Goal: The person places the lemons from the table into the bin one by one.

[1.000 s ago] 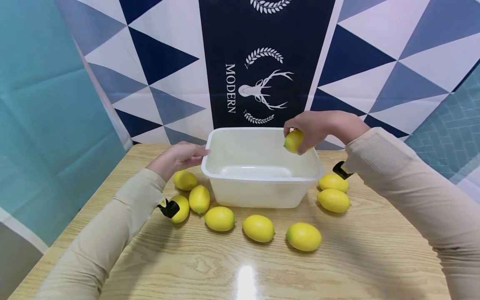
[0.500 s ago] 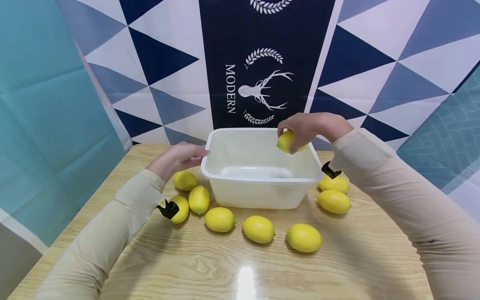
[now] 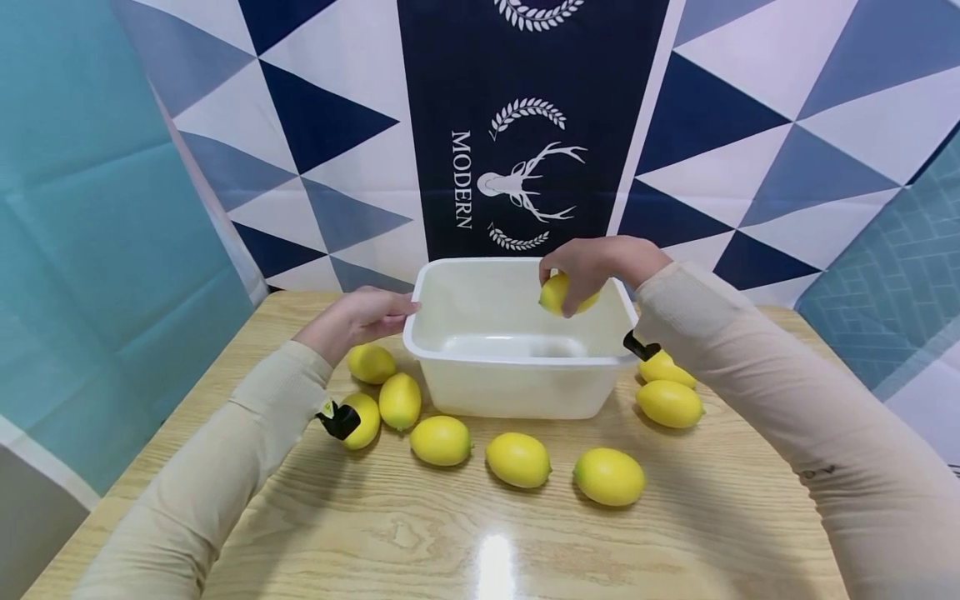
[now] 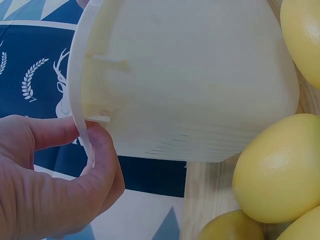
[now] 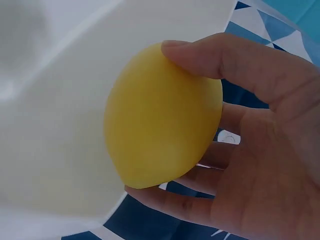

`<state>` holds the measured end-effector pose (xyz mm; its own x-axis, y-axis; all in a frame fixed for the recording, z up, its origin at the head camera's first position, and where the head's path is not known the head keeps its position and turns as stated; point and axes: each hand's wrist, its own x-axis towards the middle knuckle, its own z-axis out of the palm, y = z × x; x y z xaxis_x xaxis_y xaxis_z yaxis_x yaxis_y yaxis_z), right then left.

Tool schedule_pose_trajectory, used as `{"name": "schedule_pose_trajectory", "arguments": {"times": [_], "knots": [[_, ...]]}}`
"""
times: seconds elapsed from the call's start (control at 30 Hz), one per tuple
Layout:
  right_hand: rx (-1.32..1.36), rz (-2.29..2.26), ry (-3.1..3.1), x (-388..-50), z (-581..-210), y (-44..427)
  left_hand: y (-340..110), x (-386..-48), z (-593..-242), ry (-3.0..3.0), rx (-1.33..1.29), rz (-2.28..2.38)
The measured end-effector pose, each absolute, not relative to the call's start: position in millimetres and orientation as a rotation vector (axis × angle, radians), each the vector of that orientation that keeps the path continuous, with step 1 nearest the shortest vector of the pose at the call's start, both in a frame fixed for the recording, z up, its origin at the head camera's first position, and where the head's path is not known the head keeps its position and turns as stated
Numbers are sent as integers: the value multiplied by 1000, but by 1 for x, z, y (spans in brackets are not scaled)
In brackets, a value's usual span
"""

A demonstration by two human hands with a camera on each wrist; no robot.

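Note:
A white rectangular tub (image 3: 517,387) stands at the back of the wooden table. My left hand (image 3: 363,315) pinches its left rim; in the left wrist view, thumb and fingers of the left hand (image 4: 65,175) close on the rim from both sides. Over the right part of the tub, my right hand (image 3: 592,268) holds a lemon (image 3: 558,293). The right wrist view shows this lemon (image 5: 162,120) between the thumb and fingers of the right hand (image 5: 265,130), with white tub wall behind it. No lemon shows on the visible tub floor.
Several lemons lie around the tub: some at its left, such as one lemon (image 3: 400,402), three along the front, including a middle lemon (image 3: 517,459), and two at the right, one (image 3: 669,403) nearer. A patterned cloth (image 3: 337,117) hangs behind the table (image 3: 390,533).
My right hand has moved left and slightly down with the lemon, from the tub's right rim to further over its inside. The left hand has kept its hold on the rim.

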<state>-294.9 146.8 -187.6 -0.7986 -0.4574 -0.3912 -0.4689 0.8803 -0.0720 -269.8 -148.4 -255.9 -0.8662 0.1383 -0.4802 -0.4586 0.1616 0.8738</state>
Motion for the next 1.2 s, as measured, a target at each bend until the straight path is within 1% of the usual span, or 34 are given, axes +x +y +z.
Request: {"name": "schedule_pose_trajectory", "arguments": {"times": [0.5,0.97,1.2], "knots": [[-447,24,2532,-305,-200,145,-147,-268,-257,1991,-292,1762],[-417,59,2551,-304,-207,140,-145,-265,-261,1985,-293,1768],[-431,59,2590,-300,-197,142,-143,-266,-257,1997,-275,1761]]}}
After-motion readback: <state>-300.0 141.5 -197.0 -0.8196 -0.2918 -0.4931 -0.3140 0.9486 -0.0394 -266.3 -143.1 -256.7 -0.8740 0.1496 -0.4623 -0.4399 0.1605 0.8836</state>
